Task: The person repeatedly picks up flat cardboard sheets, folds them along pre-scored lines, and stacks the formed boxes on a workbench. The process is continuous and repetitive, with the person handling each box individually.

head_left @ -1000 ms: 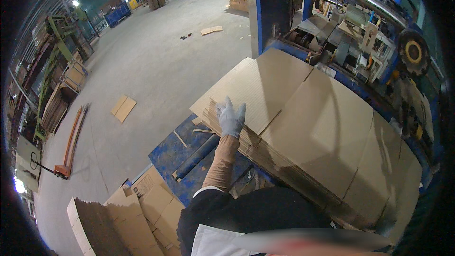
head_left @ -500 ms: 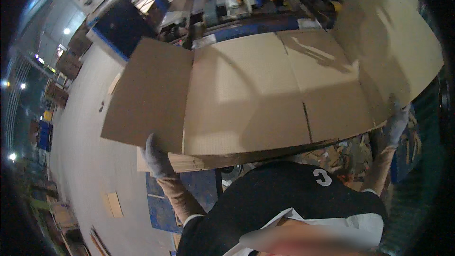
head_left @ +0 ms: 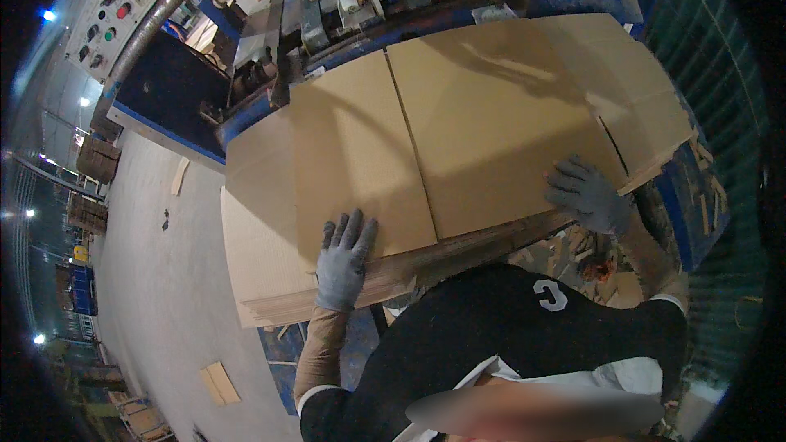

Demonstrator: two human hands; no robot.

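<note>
A tan cardboard sheet (head_left: pixel 491 131) with dark slots and crease lines lies flat on top of a stack of cardboard sheets (head_left: pixel 270 258). My left hand (head_left: pixel 344 262), in a grey glove, rests open on the sheet's near edge at the left, fingers pointing away from me. Also gloved in grey, my right hand (head_left: pixel 588 196) lies on the near edge toward the right with its fingers spread. Neither hand is closed round anything. A shadow falls across part of the sheet.
Behind the stack stands a machine with a blue frame (head_left: pixel 573 6) and rollers. A control panel (head_left: pixel 115 16) with coloured buttons is at the upper left. Cardboard scraps (head_left: pixel 618 286) lie below the stack's near right side. A cardboard piece (head_left: pixel 219 383) is on the floor.
The sheet's raised side panels have gone down, and it now lies flat on the stack. Both hands have moved from gripping its edges to resting on its surface. The view has shifted.
</note>
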